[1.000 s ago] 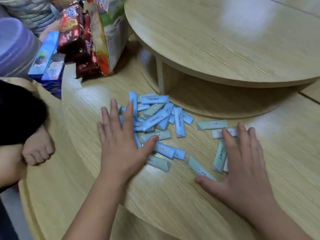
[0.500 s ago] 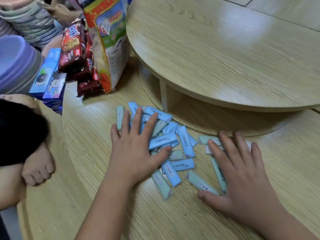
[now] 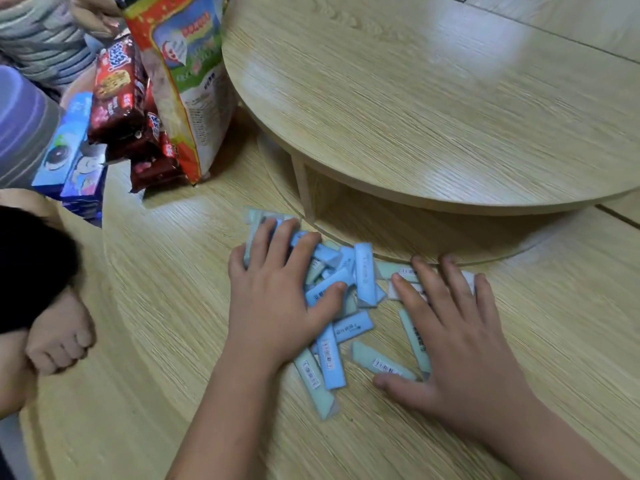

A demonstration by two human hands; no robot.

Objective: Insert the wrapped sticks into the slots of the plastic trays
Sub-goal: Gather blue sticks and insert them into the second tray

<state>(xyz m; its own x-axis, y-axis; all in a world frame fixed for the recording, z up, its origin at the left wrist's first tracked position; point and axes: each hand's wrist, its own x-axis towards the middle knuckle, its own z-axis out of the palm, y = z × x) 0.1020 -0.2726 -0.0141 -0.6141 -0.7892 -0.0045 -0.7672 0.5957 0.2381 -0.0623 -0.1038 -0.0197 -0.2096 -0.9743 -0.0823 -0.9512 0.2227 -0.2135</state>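
Note:
Several wrapped sticks [image 3: 363,278] in blue and pale green wrappers lie in a loose pile on the lower wooden table tier [image 3: 166,292]. My left hand [image 3: 273,292] lies flat on the left side of the pile, fingers spread over the sticks. My right hand [image 3: 453,330] lies flat on the right side, fingers over a few pale sticks, thumb beside a green stick [image 3: 381,362]. No plastic tray is in view.
A raised round tabletop [image 3: 433,109] overhangs just behind the pile. Snack bags [image 3: 187,81] and cookie packs [image 3: 117,95] stand at the back left, with blue boxes [image 3: 69,157] beside them. Another person's foot [image 3: 59,341] rests at the left edge.
Both hands have slid inward, pushing the scattered sticks into a tighter pile. The view has shifted so the pile sits lower in the frame.

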